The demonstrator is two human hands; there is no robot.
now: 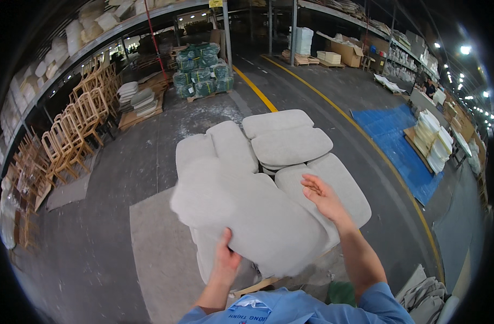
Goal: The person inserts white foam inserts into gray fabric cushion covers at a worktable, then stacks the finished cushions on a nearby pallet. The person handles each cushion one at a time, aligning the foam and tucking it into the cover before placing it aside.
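Cushion (pixel 247 216), big and pale grey, lies at a slant over the near left part of the pile (pixel 293 137), covering much of it. Its far left end is smeared by blur, so I can't make out that edge. My left hand (pixel 226 263) grips its near edge, thumb on top; the other fingers go under and are hidden. My right hand (pixel 325 201) is at the cushion's right side, over the pile's right part, fingers loosely spread and a little bent, gripping nothing that I can see. I can't tell whether it touches the cushion.

Lower layers of the pile show only through a dark gap in its middle. On the pile's near side, a wood strip (pixel 258 286) pokes out, partly covered by the cushion and my blue shirt (pixel 295 306); a green patch (pixel 341 294) there is too cut off to name. Left of the pile lies a mat (pixel 160 243), and farther left stand chairs (pixel 77 127), overlapping too much to count. Beyond the pile sit green bundles (pixel 201 70). Right of it a blue sheet (pixel 387 132) is spread, and nearer me a cloth heap (pixel 426 302) is cut off by the lower edge.
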